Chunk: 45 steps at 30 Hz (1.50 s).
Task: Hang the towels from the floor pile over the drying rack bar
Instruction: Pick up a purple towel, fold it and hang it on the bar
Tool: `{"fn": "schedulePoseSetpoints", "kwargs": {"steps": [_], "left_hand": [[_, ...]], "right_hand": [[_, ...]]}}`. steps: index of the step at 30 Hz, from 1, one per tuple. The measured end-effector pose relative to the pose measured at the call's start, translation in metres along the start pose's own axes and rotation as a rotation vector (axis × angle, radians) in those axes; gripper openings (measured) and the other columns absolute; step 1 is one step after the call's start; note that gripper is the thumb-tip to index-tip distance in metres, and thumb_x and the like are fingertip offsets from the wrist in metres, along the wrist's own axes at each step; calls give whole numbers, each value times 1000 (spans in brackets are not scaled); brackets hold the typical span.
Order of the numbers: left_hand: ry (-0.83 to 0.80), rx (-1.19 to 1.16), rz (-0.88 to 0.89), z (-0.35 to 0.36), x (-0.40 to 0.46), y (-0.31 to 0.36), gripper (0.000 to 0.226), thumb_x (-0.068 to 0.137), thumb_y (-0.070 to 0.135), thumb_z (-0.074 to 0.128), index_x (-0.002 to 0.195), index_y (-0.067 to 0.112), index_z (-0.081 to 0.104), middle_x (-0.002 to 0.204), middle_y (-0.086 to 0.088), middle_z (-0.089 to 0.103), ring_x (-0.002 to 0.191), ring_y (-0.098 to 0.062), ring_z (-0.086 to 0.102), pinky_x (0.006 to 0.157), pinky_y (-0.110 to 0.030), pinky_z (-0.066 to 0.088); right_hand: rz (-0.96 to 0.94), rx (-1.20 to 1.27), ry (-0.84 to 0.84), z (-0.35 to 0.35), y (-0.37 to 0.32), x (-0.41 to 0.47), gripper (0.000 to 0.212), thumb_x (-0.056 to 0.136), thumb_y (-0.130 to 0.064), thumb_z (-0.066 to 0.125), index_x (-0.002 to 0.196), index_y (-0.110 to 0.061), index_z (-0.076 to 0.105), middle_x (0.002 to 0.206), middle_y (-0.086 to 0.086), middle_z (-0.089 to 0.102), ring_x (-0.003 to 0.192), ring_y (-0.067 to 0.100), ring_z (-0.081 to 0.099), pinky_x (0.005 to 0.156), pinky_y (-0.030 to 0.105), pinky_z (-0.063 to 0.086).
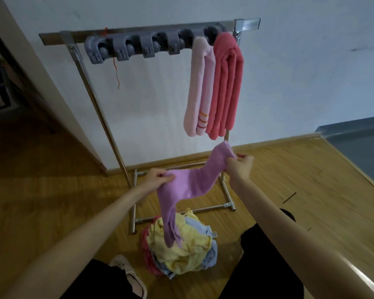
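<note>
Rack [108, 130] of metal tube standing against the wall, its bar [138, 32] running from 10 to 1 o'clock and carrying a row of grey clips; two towels already hang at the 1 o'clock end, one pale pink [200, 87], one coral [226, 83]. Pile [181, 249] of yellow, blue and pink towels on the floor at 6 o'clock. Lilac towel [192, 182] held above the pile, stretched between both hands, one end trailing down onto the pile; it looks light, soft and limp, likely to sag and bunch, so best held by its top edge or corners. Left hand [158, 176] at 7 o'clock, fingers clenched on one end; right hand [241, 166] at 5 o'clock, slightly higher, pinching the other; both forearms extended forward
</note>
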State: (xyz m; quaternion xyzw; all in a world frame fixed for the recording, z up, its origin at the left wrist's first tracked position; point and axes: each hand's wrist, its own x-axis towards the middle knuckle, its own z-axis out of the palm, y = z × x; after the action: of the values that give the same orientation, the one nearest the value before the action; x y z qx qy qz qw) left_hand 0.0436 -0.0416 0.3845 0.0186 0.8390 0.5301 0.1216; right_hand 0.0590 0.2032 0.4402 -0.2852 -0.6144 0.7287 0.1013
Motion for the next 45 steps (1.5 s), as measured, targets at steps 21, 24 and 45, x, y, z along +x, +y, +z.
{"fn": "schedulePoseSetpoints", "kwargs": {"steps": [21,24,45], "left_hand": [[-561,394,251,-27,-33,141,10,88,16,67,82,22,72,66,16,62,65,2,53,60,-14,41],[-555,433,229,-30,-33,137,9,87,21,68,89,15,75,74,10,67,71,-2,59,63,-20,46],[-459,76,240,-66,-34,114,36,85,16,68,119,10,55,73,17,59,62,-2,54,58,-11,41]], "right_hand": [[-179,-490,-1360,4,-19,-31,31,83,-2,65,112,7,60,114,25,62,104,27,60,98,47,44],[-202,-553,-1318,3,-23,-30,34,83,-20,72,105,5,66,107,21,67,99,30,64,97,49,45],[-15,-291,-1318,-26,-43,15,48,86,11,56,130,-5,43,127,24,55,108,36,57,81,37,51]]}}
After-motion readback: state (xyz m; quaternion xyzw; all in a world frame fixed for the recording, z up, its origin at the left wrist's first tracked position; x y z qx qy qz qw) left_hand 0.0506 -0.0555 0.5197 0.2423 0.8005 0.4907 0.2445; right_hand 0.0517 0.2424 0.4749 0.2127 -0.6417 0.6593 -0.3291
